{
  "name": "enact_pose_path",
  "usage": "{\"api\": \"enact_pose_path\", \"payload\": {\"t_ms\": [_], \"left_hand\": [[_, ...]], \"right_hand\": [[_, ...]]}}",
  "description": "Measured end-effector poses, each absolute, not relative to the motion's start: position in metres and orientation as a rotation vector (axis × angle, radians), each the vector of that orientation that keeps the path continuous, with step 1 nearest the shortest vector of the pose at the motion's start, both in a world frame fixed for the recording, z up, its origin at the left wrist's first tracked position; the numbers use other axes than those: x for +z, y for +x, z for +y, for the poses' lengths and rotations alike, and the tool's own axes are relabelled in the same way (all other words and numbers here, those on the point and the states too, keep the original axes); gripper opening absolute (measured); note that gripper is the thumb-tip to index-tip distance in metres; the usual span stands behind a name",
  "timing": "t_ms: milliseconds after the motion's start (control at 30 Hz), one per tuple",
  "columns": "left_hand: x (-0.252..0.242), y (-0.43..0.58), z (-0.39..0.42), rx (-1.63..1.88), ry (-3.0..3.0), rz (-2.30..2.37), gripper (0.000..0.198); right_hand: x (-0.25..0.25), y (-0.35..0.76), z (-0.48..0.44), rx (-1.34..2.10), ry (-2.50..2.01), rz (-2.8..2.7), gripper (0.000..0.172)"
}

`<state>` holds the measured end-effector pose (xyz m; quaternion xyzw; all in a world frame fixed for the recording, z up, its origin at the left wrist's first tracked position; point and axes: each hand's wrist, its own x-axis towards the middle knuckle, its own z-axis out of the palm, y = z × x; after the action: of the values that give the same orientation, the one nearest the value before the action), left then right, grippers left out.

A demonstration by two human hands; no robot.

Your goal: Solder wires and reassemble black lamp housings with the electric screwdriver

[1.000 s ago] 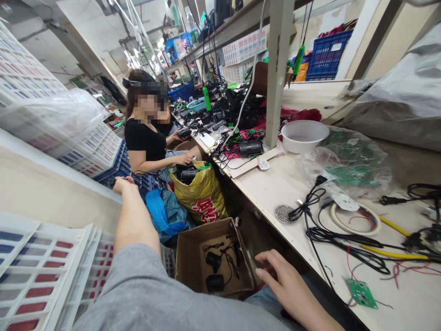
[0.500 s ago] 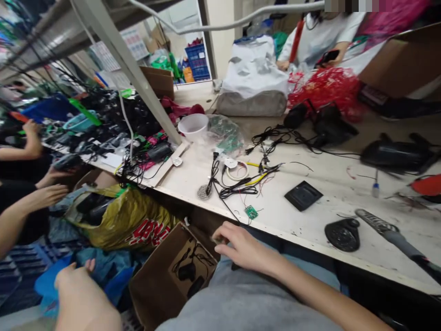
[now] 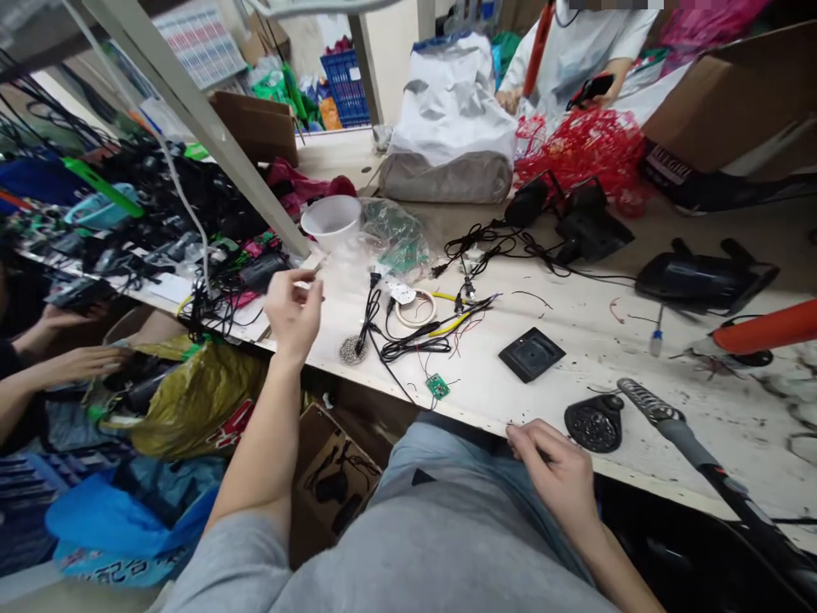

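Head view: the raised left hand (image 3: pixel 294 311) pinches a thin pale sliver (image 3: pixel 316 269) between thumb and fingertips, its long axis slanting up-right, while the loosely curled, seemingly empty right hand (image 3: pixel 549 455) rests by the white bench edge (image 3: pixel 472 409), near a round black perforated stand (image 3: pixel 593 423).

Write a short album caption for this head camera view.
Left hand raised over a cluttered wiring bench, right hand beside a black soldering-iron stand.

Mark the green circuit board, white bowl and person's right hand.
Green circuit board (image 3: pixel 437 386): head view, middle of the board.
White bowl (image 3: pixel 331 213): head view, inside the bowl.
Right hand (image 3: pixel 549 464): head view, back of the hand.
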<state>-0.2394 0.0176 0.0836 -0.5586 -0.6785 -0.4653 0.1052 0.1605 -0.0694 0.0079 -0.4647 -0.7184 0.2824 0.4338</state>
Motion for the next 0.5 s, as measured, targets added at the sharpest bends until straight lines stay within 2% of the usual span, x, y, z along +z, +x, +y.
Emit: {"api": "enact_pose_path", "payload": {"t_ms": [133,267,400,500], "left_hand": [[0.08,-0.21,0.049,-1.142,-1.907,-2.095,0.009],[0.072,-0.217,0.087,-0.634,-1.99,-2.331,0.009],[0.064,-0.236,0.114,-0.361,-1.92,-2.48,0.041],[0.057,-0.255,0.119,-0.363,-1.897,-2.476,0.054]], "right_hand": [[0.001,0.157,-0.069,0.588,-1.17,-1.837,0.042],[-0.002,0.15,-0.06,0.537,-1.127,-1.927,0.041],[0.0,0.153,-0.058,0.538,-1.058,-1.987,0.031],[-0.002,0.157,-0.057,0.52,-1.065,-2.006,0.024]]}}
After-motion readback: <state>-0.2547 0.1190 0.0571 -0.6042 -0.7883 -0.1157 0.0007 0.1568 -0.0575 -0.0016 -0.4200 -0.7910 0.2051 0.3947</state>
